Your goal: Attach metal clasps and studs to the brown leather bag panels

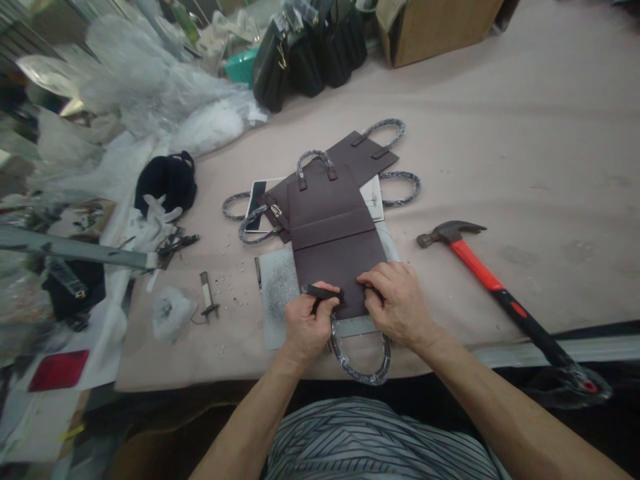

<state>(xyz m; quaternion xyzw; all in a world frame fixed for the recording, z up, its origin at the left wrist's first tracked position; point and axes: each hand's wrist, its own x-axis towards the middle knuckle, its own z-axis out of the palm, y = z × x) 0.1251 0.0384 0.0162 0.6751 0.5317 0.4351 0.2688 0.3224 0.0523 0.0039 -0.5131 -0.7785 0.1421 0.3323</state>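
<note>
A dark brown leather bag panel (335,260) lies on the table, its loop handle (359,379) in clear wrap hanging toward me over the near edge. In my left hand (311,323) is a short dark rod-shaped tool (320,291), one end close to the panel near the handle's base. My right hand (400,300) rests on the panel's right side, fingers curled inward; what they pinch, if anything, is hidden. A speckled grey slab (279,293) lies under the panel. Beyond, more brown panels (350,150) with wrapped handles overlap.
To the right lies a claw hammer (475,263) with a red and black grip. A small plastic bag (173,312), a white-handled tool (206,297) and scattered tiny bits lie left. Black bags (305,63), a cardboard box (445,30) and plastic wrapping (150,87) stand behind.
</note>
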